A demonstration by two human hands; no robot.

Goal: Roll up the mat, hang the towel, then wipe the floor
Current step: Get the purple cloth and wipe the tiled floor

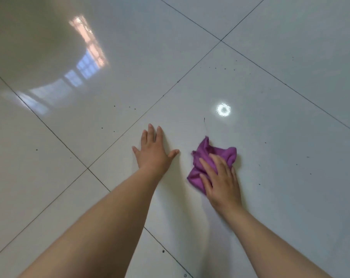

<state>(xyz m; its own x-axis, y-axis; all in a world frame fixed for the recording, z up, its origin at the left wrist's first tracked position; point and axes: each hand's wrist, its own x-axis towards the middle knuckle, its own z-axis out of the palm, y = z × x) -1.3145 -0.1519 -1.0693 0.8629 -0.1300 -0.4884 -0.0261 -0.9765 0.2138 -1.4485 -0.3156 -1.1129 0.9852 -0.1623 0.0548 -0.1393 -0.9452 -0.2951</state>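
Now wiping: right hand [220, 181] lies flat on the cloth [208, 159], fingers spread and pressing it to the floor [290, 137], not pinching; left hand [154, 151] is open, palm down, bare on the tile just left of the cloth, holding nothing. Dark specks [220, 68] lie well beyond the cloth, w/ more left of the left hand. To do it well, I'd keep the palm weight even, sweep toward the specks in overlapping passes & re-bunch the cloth so a clean face meets the tile.
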